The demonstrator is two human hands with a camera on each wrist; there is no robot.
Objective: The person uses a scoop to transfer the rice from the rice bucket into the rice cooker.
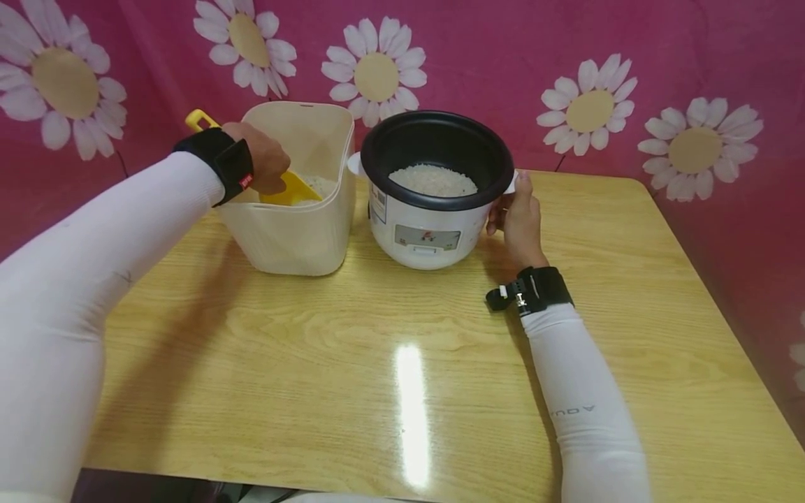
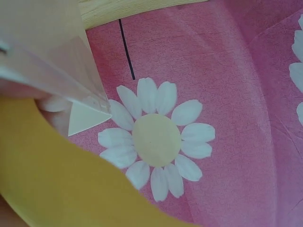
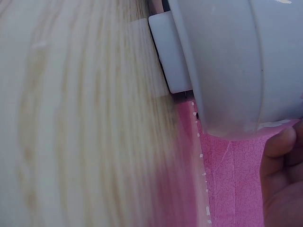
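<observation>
1. At 11 o'clock on the wood-grain tabletop [image 1: 352, 335], taking 12 as toward the daisy-printed backdrop [image 1: 478, 42], the cream rice bin [image 1: 289, 241] is standing uncovered, with a few rice grains [image 1: 322, 184] showing inside.
2. The left hand [image 1: 267, 161] is reaching over the bin's rim from 8 o'clock and grasping the yellow plastic scoop [image 1: 292, 190], its fingers closing around the handle. The handle's end is poking out toward 10 o'clock, while the blade is slanting down toward 4 o'clock beside the near wall.
3. Judging by that pose, the person is scooping rice out of the bin; how much the blade is carrying, I cannot tell. The next move is probably calling for a level lift clear of the rim, then a swing toward 3 o'clock and a tip over the pot without spilling.
4. Just beside the bin, near 12 o'clock, the white rice cooker [image 1: 409, 215] is standing upright without a lid. Its black inner pot [image 1: 434, 143] is holding a bed of white rice [image 1: 434, 180], so the filling is seemingly partly done.
5. At the cooker's 4 o'clock, the right hand [image 1: 523, 220] is gripping the white side handle [image 1: 512, 183], with thumb up and fingers curling beneath, apparently steadying the cooker.
</observation>
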